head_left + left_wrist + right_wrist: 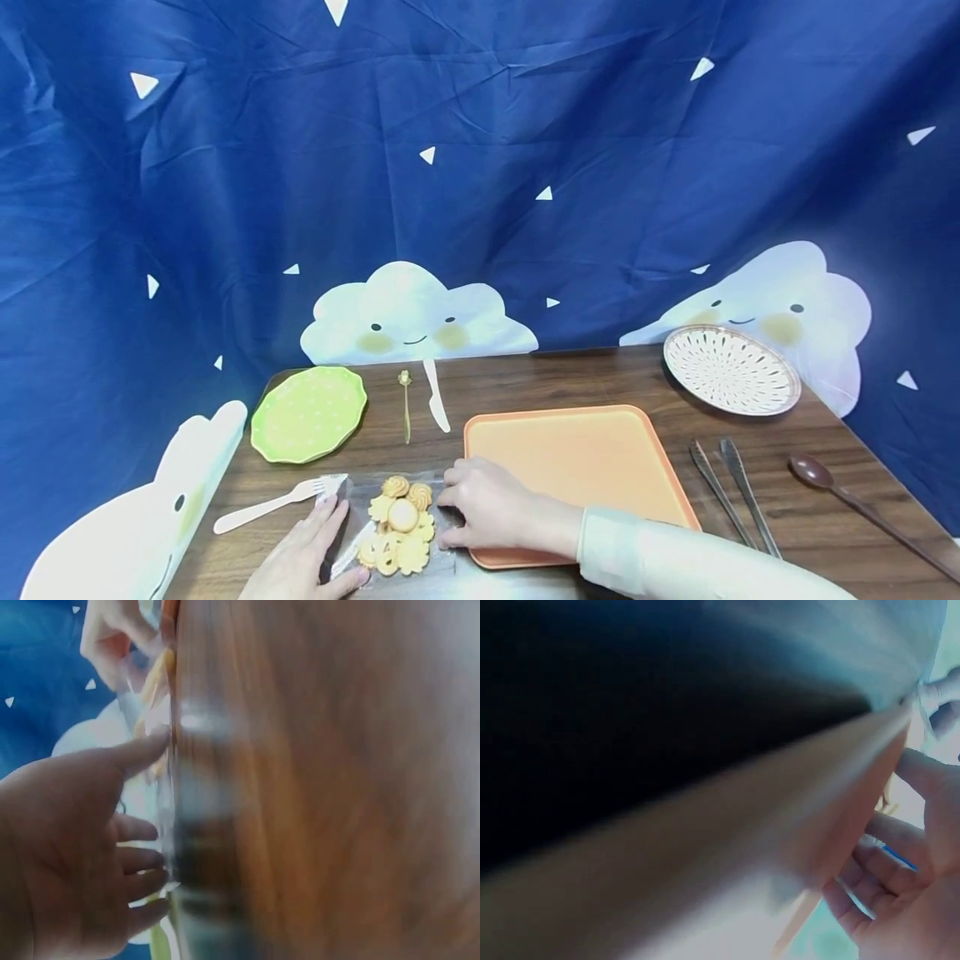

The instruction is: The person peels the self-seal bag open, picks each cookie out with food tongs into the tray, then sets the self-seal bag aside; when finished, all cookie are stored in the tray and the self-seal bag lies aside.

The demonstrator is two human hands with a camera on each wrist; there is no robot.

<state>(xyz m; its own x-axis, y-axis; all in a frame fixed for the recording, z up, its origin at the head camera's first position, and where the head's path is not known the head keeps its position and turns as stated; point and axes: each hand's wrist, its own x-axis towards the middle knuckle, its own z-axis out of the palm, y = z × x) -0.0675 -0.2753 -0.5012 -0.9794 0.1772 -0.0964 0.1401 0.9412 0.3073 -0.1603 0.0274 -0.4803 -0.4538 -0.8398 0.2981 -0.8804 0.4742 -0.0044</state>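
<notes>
**Flanks Golden, Scalloped Cookies on Both Sides**

Rests a bare left hand on the left side of the clear, shiny plastic film around the cookies, with fingers relaxed and nearly straight and thumb spread apart. Touches the film's right edge with a bare right hand, with fingers loosely bent and apart from the thumb, above the left rim of a flat, rounded orange plastic tray. Wears a pale mint sleeve on the right arm.

Shows the cookies near the front of a dark brown wood-grain table, just left of the tray. Includes, at far left, a lime-green, wavy-rimmed plate with pale dots and, nearer, a white plastic fork with tines beside the film's far left corner. Features, beyond the cookies, a slim gold-coloured utensil and a white plastic knife. Adds, right of the tray, an oval white dish with dark drop-shaped marks, two slim silver metal utensils and a long dark-brown spoon.
</notes>
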